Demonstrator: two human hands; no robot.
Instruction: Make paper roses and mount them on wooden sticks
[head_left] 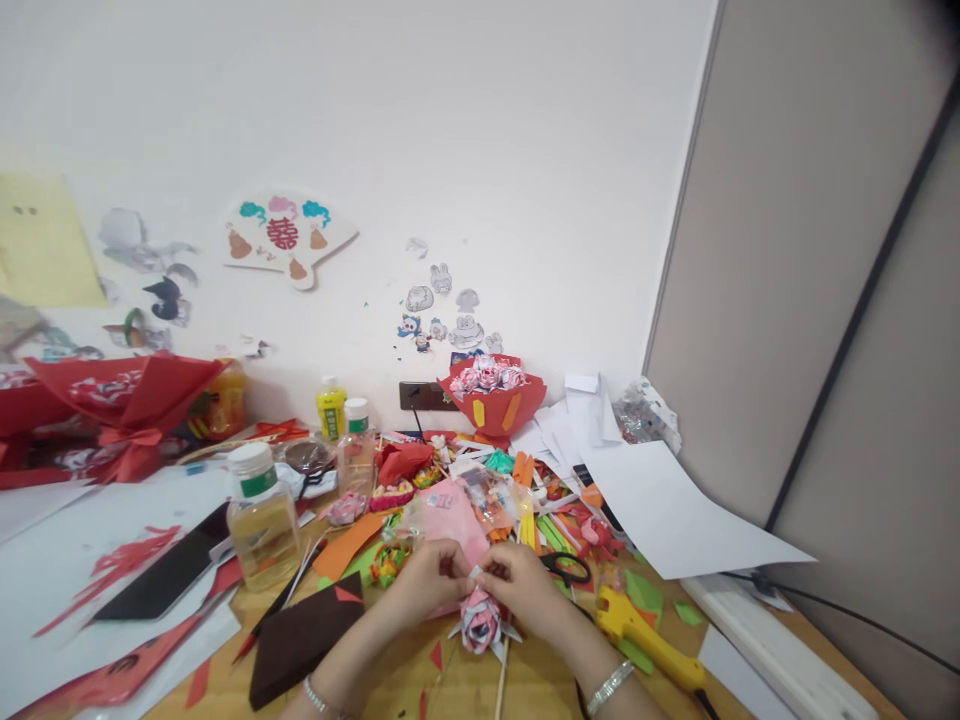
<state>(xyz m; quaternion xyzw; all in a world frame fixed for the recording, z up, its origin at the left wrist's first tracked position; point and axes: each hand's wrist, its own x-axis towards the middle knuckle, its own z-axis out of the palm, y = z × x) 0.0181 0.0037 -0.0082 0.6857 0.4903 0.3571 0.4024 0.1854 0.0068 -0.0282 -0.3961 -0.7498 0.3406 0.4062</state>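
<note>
A pink and white paper rose (481,622) is between my hands near the front of the table, its bloom facing me. My left hand (433,580) pinches the rose's upper edge from the left. From the right, my right hand (520,582) closes its fingertips on the same edge, almost touching the left ones. Pale pointed paper pieces stick out around the bloom. A thin wooden stick (502,680) shows below the rose; whether it is joined to the flower I cannot tell. Behind my fingers lies a pink paper sheet (454,515).
A yellow glue gun (649,640) and black scissors (568,568) lie to the right. On the left are a glue bottle (262,530), a dark box (300,640) and a black tablet (161,570). Paper scraps crowd the middle. A red bouquet (495,405) stands against the wall.
</note>
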